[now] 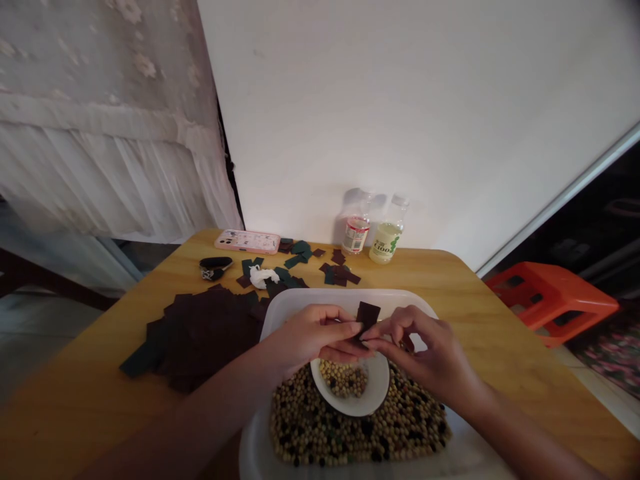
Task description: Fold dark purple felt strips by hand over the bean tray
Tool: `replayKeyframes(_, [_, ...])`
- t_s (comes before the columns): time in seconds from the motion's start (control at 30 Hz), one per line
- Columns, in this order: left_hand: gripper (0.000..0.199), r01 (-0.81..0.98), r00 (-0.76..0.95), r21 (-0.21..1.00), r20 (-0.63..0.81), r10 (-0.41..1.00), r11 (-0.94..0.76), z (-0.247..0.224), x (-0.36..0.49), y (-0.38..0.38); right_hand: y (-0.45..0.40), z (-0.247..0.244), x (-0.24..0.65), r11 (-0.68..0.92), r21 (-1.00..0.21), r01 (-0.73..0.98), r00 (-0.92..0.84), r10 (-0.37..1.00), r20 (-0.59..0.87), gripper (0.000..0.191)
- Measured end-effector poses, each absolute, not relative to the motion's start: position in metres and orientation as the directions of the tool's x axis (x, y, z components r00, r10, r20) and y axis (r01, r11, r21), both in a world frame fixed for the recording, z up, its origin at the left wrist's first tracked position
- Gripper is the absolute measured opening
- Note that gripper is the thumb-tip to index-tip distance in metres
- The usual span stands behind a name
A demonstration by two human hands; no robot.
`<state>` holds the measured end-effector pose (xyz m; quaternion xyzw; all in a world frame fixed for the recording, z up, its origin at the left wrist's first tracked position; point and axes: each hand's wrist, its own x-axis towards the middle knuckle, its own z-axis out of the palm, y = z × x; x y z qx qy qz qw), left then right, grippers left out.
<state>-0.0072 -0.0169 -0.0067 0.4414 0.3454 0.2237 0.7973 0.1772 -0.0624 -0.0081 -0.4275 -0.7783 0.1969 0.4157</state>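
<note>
My left hand [320, 337] holds a small dark brown flat piece [369, 315], thumb on one side and fingers behind it. It looks like fabric or leather, but I cannot tell which. My right hand [423, 343] is closed, thumb and forefinger pinching at the piece's lower right edge; anything tiny between those fingertips is hidden. Both hands are above a white bowl [375, 393] with small pale yellow and brownish round bits [345, 379] inside. The bowl rests on a layer of tan and black bead-like balls [320, 427] in a white plastic tub [255, 427].
Left of the tub is a large heap of dark brown and green pieces [210, 333]. Behind lie a crumpled white wad [263, 277], dark keys [215, 267], a pink-cased phone [247, 241] and two bottles [356, 233] [386, 240]. An orange stool [555, 293] stands right of the wooden table [490, 327].
</note>
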Motion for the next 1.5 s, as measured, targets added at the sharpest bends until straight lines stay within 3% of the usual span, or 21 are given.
replayKeyframes(1.33, [0.022, -0.076, 0.654, 0.852, -0.349, 0.671, 0.517, -0.0095, -0.0087, -0.0162, -0.0640, -0.0080, 0.1763, 0.587, -0.607, 0.535, -0.313, 0.806, 0.503, 0.019])
replayKeyframes(1.5, [0.025, -0.094, 0.643, 0.815, -0.389, 0.660, 0.572, -0.0096, -0.0086, -0.0155, -0.0643, -0.0083, 0.1769, 0.537, -0.673, 0.509, -0.247, 0.840, 0.484, 0.025])
